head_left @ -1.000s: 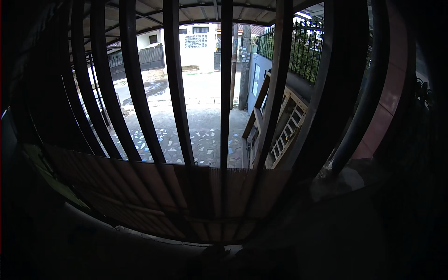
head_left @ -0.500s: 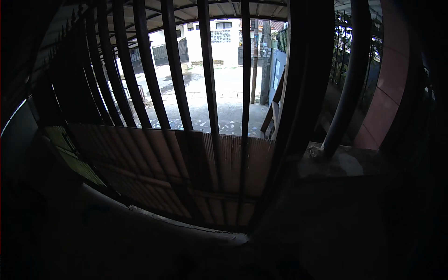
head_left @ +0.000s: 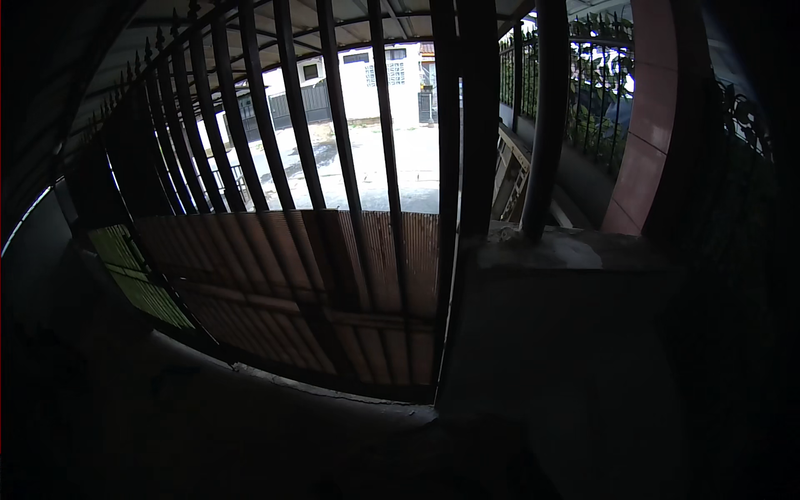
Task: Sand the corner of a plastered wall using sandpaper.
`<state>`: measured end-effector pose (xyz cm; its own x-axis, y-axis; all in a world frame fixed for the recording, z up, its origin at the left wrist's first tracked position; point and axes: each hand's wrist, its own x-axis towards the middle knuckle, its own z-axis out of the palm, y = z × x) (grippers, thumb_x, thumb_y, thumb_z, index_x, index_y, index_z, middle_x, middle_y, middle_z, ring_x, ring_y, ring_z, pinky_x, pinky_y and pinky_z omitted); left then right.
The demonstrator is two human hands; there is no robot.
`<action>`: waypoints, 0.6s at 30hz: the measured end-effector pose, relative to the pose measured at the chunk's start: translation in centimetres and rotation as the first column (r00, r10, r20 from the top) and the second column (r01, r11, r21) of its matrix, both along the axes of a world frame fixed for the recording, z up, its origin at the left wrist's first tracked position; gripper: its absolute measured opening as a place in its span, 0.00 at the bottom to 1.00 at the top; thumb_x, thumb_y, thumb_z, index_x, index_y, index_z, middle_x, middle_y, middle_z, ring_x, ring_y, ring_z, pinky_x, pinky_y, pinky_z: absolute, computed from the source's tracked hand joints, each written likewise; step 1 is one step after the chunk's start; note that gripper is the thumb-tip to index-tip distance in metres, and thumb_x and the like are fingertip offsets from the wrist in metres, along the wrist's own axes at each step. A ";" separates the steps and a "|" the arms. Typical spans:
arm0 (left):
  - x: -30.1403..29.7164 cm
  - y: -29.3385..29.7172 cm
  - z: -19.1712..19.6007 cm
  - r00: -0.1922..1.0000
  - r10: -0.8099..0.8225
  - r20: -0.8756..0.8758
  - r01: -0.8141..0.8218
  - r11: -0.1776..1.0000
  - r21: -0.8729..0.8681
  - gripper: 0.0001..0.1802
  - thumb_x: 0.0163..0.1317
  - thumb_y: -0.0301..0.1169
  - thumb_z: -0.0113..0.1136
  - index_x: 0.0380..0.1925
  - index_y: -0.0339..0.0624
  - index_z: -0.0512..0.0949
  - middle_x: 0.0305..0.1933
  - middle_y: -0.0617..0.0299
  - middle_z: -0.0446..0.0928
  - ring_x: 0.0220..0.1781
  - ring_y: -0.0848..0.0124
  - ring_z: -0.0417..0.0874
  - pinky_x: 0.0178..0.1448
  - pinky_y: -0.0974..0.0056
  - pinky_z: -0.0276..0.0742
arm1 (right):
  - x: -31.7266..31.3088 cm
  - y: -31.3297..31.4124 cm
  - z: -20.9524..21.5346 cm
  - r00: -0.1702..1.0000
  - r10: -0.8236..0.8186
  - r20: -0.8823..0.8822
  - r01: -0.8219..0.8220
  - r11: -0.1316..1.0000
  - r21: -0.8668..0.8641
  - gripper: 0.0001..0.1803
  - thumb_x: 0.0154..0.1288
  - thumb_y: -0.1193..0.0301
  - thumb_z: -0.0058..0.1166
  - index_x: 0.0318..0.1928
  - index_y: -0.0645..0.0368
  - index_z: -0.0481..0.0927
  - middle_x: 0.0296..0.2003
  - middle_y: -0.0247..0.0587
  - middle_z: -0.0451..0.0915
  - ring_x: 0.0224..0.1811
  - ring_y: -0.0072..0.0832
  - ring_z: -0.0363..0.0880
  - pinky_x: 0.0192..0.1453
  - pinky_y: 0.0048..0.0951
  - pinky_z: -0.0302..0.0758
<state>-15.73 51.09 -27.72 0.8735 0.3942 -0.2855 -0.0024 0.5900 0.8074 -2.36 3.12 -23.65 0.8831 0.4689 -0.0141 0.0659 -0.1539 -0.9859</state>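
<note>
Neither my left hand nor my right hand can be seen; the lower part of the picture is nearly black. In front of me stands a tall metal gate with dark upright bars and brown corrugated sheeting across its lower half. A narrow green corrugated panel adjoins it at the left. At its right edge, the gate meets a thick dark post, with a thin bright slit beside the sheeting. Whether a hand touches the gate cannot be seen.
Right of the gate, a low wall carries a round dark pole. Beyond it are a pink tiled pillar, spiked railings with plants and a leaning wooden frame. A sunlit street shows through the bars.
The view has swung to the right, so the gate, post and pillar sit further left in the picture. More of the railings and the wooden frame now shows.
</note>
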 end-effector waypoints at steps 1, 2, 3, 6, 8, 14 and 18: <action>-0.2 -0.2 -0.3 1.000 -0.012 -0.011 0.012 1.000 0.024 0.27 0.69 0.55 0.48 0.51 0.45 0.77 0.33 0.62 0.74 0.29 0.73 0.74 0.34 0.65 0.74 | -0.1 -1.6 -1.4 0.999 -0.004 0.043 0.008 0.996 -0.084 0.20 0.69 0.63 0.50 0.57 0.58 0.78 0.48 0.35 0.79 0.43 0.20 0.75 0.49 0.24 0.72; -0.8 -0.2 -0.8 1.000 -0.015 -0.027 0.016 0.999 0.047 0.27 0.68 0.56 0.48 0.50 0.45 0.78 0.33 0.62 0.75 0.29 0.73 0.75 0.34 0.65 0.75 | -0.5 -2.1 -1.4 0.997 0.003 0.080 0.011 0.986 -0.167 0.20 0.68 0.64 0.50 0.57 0.58 0.77 0.49 0.35 0.80 0.46 0.21 0.76 0.51 0.25 0.72; -1.4 -0.2 -1.3 0.999 -0.017 -0.043 0.020 0.997 0.070 0.27 0.68 0.56 0.48 0.50 0.45 0.78 0.34 0.61 0.75 0.30 0.72 0.75 0.35 0.64 0.75 | -0.9 -2.1 -1.4 0.997 0.000 0.082 0.013 0.986 -0.164 0.20 0.68 0.64 0.50 0.57 0.58 0.77 0.49 0.35 0.80 0.46 0.21 0.76 0.51 0.25 0.72; -4.2 -0.5 -2.5 0.994 -0.010 -0.106 0.024 0.990 0.136 0.29 0.67 0.58 0.49 0.48 0.46 0.79 0.34 0.60 0.76 0.30 0.71 0.77 0.36 0.63 0.77 | -4.2 -0.7 1.6 0.939 0.235 0.251 -0.209 0.970 -0.126 0.23 0.66 0.62 0.52 0.59 0.57 0.76 0.52 0.34 0.79 0.48 0.21 0.75 0.52 0.26 0.72; -1.1 -2.2 2.2 0.951 0.172 -0.257 -0.078 0.937 0.340 0.30 0.66 0.60 0.48 0.48 0.48 0.80 0.34 0.62 0.75 0.24 0.72 0.73 0.29 0.64 0.76 | -8.9 -2.1 7.6 0.901 0.119 -0.417 -0.083 0.991 0.104 0.25 0.67 0.59 0.53 0.60 0.57 0.76 0.52 0.37 0.79 0.47 0.21 0.74 0.52 0.26 0.71; -12.6 -0.3 4.6 0.858 0.196 -0.475 0.009 0.919 0.395 0.30 0.65 0.61 0.48 0.47 0.47 0.80 0.37 0.64 0.76 0.35 0.69 0.74 0.44 0.58 0.75 | -16.8 -3.8 11.4 0.899 0.299 -0.320 -0.261 0.953 0.155 0.27 0.65 0.56 0.58 0.59 0.59 0.76 0.35 0.29 0.78 0.37 0.17 0.72 0.41 0.22 0.70; -24.3 -10.0 10.8 0.607 0.263 -0.750 0.123 0.901 0.415 0.31 0.65 0.61 0.48 0.49 0.47 0.80 0.40 0.63 0.78 0.41 0.67 0.75 0.52 0.55 0.73 | -20.0 -7.6 18.0 0.827 0.393 -0.402 -0.377 0.918 0.122 0.26 0.65 0.57 0.58 0.59 0.58 0.76 0.28 0.24 0.73 0.33 0.14 0.69 0.38 0.21 0.68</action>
<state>-39.99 41.10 -16.95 0.3541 0.6835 -0.6384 0.7050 0.2534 0.6624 -22.41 -4.47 -5.66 0.5474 0.7769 -0.3110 -0.2985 -0.1659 -0.9399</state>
